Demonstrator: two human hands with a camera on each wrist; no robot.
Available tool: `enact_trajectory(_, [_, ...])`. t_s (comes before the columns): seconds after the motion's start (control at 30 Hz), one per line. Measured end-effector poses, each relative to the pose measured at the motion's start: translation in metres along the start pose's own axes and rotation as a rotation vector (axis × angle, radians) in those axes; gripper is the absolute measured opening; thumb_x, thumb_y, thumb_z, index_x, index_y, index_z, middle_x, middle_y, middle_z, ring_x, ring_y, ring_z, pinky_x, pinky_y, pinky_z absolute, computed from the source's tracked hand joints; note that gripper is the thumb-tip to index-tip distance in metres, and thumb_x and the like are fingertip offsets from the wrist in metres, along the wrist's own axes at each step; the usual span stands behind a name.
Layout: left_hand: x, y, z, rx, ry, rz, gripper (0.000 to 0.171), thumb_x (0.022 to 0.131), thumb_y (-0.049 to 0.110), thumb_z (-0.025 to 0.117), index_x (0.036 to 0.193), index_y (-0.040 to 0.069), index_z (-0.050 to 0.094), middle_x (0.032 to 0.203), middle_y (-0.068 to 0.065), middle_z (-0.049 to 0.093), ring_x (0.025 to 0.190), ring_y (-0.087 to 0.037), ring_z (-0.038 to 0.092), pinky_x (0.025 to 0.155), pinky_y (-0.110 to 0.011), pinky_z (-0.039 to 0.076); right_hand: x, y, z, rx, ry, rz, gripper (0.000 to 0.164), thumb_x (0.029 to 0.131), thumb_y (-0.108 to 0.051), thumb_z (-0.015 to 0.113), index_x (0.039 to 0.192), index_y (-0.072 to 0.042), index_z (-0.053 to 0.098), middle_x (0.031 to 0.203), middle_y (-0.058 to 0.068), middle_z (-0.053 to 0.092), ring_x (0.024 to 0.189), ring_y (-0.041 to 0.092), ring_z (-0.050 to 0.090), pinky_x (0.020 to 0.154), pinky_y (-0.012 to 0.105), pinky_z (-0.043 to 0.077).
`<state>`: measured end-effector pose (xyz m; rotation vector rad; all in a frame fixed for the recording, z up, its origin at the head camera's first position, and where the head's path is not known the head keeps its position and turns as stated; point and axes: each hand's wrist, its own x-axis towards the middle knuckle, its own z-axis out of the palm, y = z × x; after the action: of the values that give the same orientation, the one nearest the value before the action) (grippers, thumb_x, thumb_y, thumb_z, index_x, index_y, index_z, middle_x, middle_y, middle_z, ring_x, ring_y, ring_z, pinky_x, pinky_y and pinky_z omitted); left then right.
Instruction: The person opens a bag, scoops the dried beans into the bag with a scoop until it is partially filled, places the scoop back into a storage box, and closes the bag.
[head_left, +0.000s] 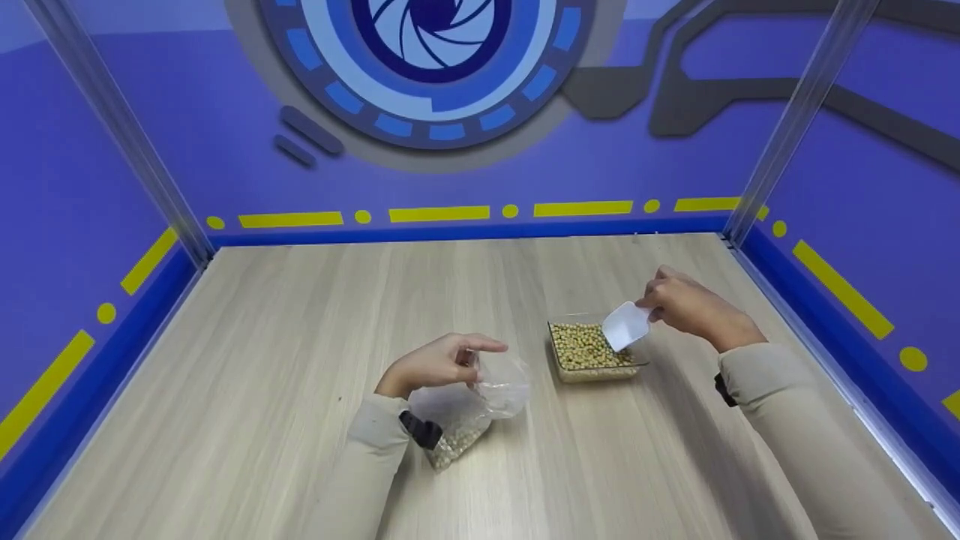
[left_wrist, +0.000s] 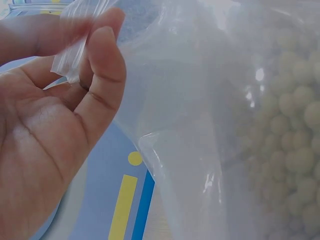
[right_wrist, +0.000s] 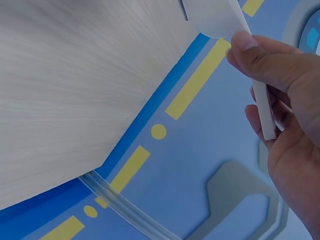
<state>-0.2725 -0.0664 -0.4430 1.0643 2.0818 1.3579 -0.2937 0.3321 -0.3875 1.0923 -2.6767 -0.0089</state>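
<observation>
My left hand pinches the top edge of a clear plastic zip bag. Pale round beans lie in the bag's lower part, and they fill the right side of the left wrist view. To the right stands a rectangular glass container full of yellowish beans. My right hand grips the handle of a white scoop, whose blade tilts down into the container's beans. In the right wrist view, thumb and fingers wrap the scoop handle.
Both hands are over a light wood-grain table. Blue printed panels with yellow marks enclose its back and sides, and metal posts stand at the back corners.
</observation>
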Motion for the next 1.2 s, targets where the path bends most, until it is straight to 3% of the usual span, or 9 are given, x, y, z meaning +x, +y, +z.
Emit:
enact_trajectory(0.17, [-0.001, 0.0, 0.0, -0.009, -0.006, 0.003, 0.057, 0.08, -0.011, 0.05, 0.136, -0.004, 0.05, 0.124, -0.028, 0.055, 0.067, -0.002, 0.053, 0.063, -0.017, 0.044, 0.003, -0.003, 0.003, -0.079, 0.056, -0.054, 0.02, 0.064, 0.007, 0.08, 0.08, -0.004, 0.076, 0.071, 0.009, 0.065, 0.068, 0.022, 0.047, 0.061, 0.035, 0.045])
enact_trajectory(0.6, [-0.001, 0.003, 0.0, -0.024, -0.005, 0.006, 0.056, 0.08, -0.012, 0.049, 0.136, -0.01, 0.047, 0.133, -0.029, 0.05, 0.067, -0.001, 0.051, 0.061, -0.016, 0.043, 0.009, -0.011, 0.01, -0.186, 0.041, -0.048, 0.022, 0.064, 0.006, 0.081, 0.083, -0.004, 0.077, 0.074, 0.011, 0.068, 0.069, 0.023, 0.049, 0.063, 0.034, 0.048])
enact_trajectory(0.93, [-0.001, 0.001, 0.001, 0.007, 0.003, -0.013, 0.055, 0.081, -0.008, 0.052, 0.136, -0.005, 0.049, 0.138, -0.023, 0.049, 0.068, -0.003, 0.051, 0.063, -0.018, 0.044, 0.008, -0.014, 0.019, -0.068, 0.028, 0.01, 0.024, 0.065, 0.01, 0.078, 0.085, -0.001, 0.078, 0.073, 0.01, 0.067, 0.068, 0.02, 0.048, 0.06, 0.032, 0.047])
enact_trajectory(1.2, [-0.001, -0.003, 0.0, 0.0, 0.001, 0.006, 0.056, 0.08, -0.009, 0.051, 0.136, -0.005, 0.049, 0.123, -0.027, 0.056, 0.067, -0.002, 0.05, 0.06, -0.017, 0.041, 0.002, -0.008, 0.028, 0.059, -0.023, 0.06, 0.019, 0.068, 0.006, 0.079, 0.085, -0.003, 0.078, 0.074, 0.008, 0.069, 0.067, 0.017, 0.046, 0.059, 0.032, 0.044])
